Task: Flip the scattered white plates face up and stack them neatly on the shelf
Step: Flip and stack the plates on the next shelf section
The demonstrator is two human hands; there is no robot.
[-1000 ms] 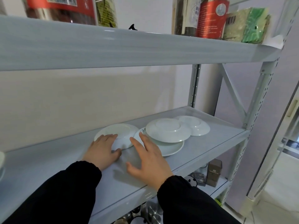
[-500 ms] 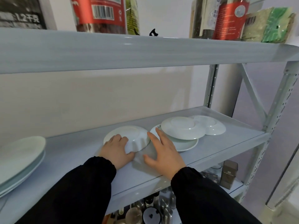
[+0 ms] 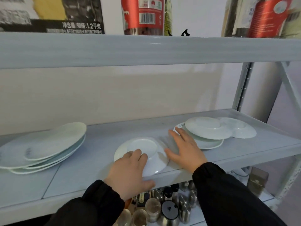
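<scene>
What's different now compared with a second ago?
The left hand has slid the upside-down plate toward the shelf's front edge, fingers on top. The right hand stays open beside it. The overlapping plates to the right haven't moved.

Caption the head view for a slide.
Left hand on a face-down plate at the shelf edge; right hand open alongside.

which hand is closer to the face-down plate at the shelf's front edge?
Left. The left hand rests on the face-down plate, fingers over its near rim. The right hand lies flat on the shelf just right of it, apparently not touching.
</scene>
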